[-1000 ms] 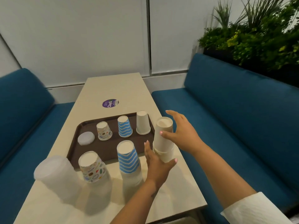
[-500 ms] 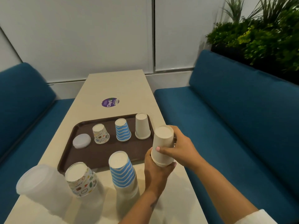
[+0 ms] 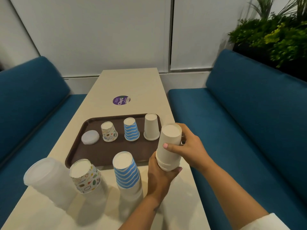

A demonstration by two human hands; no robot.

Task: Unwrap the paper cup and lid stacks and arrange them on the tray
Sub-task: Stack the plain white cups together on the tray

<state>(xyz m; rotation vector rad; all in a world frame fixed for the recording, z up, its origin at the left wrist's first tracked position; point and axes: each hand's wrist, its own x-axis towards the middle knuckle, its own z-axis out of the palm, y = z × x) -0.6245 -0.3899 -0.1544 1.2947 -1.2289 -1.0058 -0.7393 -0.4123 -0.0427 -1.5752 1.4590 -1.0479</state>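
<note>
Between two blue benches, the beige counter (image 3: pixel 132 87) carries a brown tray (image 3: pixel 106 151). Just off its right edge, both hands hold the white cup stack (image 3: pixel 169 146): left hand (image 3: pixel 161 173) fingers curled under its base, right hand (image 3: pixel 189 148) fingers wrapped round the top cup.

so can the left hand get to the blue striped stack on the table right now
Probably not yet. The left hand grips the base of the plain white stack, which the right hand also holds. The blue striped stack stands right beside it, unobstructed, once it lets go.
</note>
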